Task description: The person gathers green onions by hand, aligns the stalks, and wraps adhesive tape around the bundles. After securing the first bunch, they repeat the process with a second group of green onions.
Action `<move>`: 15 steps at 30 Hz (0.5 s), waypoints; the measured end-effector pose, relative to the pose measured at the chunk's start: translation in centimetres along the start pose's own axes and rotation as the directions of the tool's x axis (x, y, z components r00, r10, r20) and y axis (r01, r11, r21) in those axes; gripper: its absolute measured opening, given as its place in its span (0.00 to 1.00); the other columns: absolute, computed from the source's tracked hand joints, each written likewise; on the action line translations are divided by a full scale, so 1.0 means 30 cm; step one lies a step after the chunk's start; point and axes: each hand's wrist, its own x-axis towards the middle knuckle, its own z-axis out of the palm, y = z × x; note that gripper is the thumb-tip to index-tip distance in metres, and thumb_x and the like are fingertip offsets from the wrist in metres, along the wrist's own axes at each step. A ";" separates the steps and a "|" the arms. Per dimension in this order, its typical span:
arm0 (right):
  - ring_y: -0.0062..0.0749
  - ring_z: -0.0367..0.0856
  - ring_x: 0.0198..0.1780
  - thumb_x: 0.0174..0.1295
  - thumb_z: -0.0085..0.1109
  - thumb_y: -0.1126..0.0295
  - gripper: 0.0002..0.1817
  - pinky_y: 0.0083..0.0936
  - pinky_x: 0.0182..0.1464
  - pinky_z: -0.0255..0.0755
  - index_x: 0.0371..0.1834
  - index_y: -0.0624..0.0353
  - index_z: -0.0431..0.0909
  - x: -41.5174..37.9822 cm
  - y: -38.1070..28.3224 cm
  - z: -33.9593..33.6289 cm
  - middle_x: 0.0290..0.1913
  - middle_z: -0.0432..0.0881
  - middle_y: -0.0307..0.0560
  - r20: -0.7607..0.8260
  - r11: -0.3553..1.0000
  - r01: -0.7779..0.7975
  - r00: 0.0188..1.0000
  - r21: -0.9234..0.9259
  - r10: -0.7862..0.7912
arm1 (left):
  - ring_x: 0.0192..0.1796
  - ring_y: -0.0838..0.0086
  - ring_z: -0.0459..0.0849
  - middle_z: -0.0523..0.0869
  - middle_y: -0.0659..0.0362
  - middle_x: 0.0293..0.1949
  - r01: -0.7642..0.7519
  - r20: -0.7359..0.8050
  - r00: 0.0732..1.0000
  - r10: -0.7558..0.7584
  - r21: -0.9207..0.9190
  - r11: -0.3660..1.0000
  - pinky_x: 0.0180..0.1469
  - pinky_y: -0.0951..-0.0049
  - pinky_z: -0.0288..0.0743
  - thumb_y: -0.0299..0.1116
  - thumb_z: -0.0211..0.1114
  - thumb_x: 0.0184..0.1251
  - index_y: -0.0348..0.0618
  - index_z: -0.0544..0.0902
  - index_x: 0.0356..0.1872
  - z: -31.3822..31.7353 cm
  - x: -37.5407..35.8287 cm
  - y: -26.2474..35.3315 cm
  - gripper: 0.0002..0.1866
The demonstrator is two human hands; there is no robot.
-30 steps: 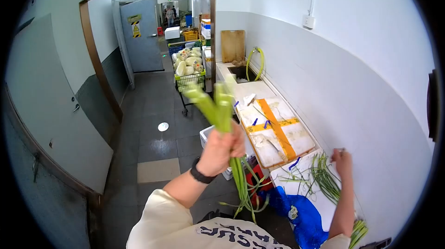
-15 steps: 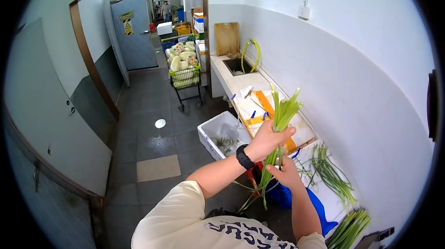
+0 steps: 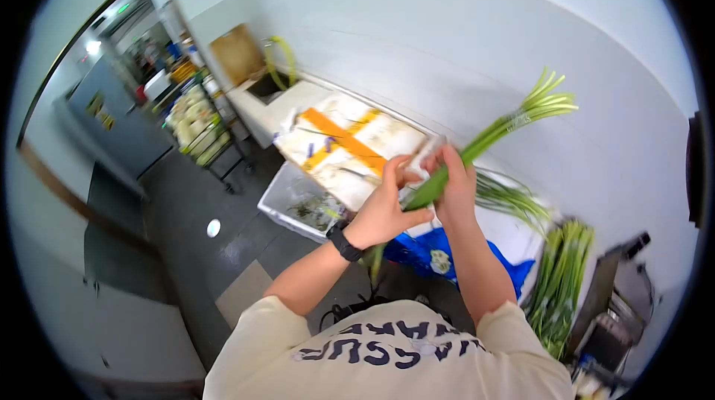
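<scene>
Close by the held stalks lie blue plastic and a taped box.

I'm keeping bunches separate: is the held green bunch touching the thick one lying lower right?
Apart. In the head view, pale wall shows plainly between the held bunch and the lying bunch.

Has a long green bunch of stalks between left hand and right hand. Beyond, to the left, has a flat white foam box with orange tape; farther left, a rectangular sink, a brown wooden board behind it and a looped yellow hose at its right. Left of the box, and lower, has a white foam bin with green scraps inside. Right of the box, has thin green stalks; nearer, a blue plastic bag; farther right, a thick green bundle. At far left, has a black wire trolley holding pale vegetables.
</scene>
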 end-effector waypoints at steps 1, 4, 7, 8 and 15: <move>0.28 0.76 0.35 0.70 0.54 0.64 0.12 0.26 0.42 0.70 0.32 0.61 0.75 0.043 -0.024 -0.046 0.28 0.77 0.42 0.005 0.995 0.075 0.997 0.069 -0.075 | 0.54 0.63 0.80 0.77 0.49 0.50 0.109 -0.004 0.994 -0.110 0.138 0.984 0.56 0.64 0.75 0.29 0.73 0.58 0.39 0.53 0.69 0.070 0.013 0.029 0.43; 0.29 0.76 0.36 0.70 0.53 0.64 0.12 0.27 0.45 0.70 0.32 0.60 0.74 0.110 -0.093 -0.146 0.28 0.76 0.43 -0.027 0.983 0.107 0.994 0.148 -0.105 | 0.34 0.76 0.82 0.79 0.60 0.36 0.267 0.133 0.956 -0.261 -0.029 0.963 0.35 0.75 0.76 0.30 0.68 0.66 0.38 0.68 0.57 0.193 0.099 -0.026 0.23; 0.29 0.74 0.35 0.70 0.53 0.64 0.12 0.27 0.46 0.70 0.31 0.59 0.73 0.146 -0.125 -0.256 0.28 0.75 0.42 -0.057 0.956 0.123 0.992 0.266 -0.112 | 0.25 0.83 0.78 0.77 0.65 0.29 0.420 0.285 0.884 -0.370 -0.138 0.897 0.28 0.80 0.72 0.31 0.64 0.70 0.38 0.74 0.50 0.255 0.152 -0.050 0.13; 0.29 0.74 0.35 0.70 0.53 0.64 0.12 0.27 0.46 0.70 0.31 0.58 0.72 0.162 -0.130 -0.308 0.28 0.75 0.42 -0.073 0.942 0.143 0.989 0.304 -0.127 | 0.24 0.84 0.77 0.77 0.66 0.29 0.454 0.349 0.852 -0.390 -0.122 0.882 0.27 0.80 0.71 0.31 0.63 0.70 0.39 0.75 0.49 0.260 0.156 -0.065 0.11; 0.30 0.72 0.33 0.71 0.50 0.62 0.12 0.28 0.42 0.69 0.30 0.55 0.70 0.142 -0.010 -0.668 0.28 0.72 0.40 -0.348 0.899 0.147 0.937 0.413 0.006 | 0.28 0.76 0.71 0.74 0.61 0.25 0.364 0.360 0.837 -0.413 0.200 0.910 0.31 0.71 0.67 0.38 0.62 0.72 0.38 0.74 0.40 0.409 0.213 -0.246 0.13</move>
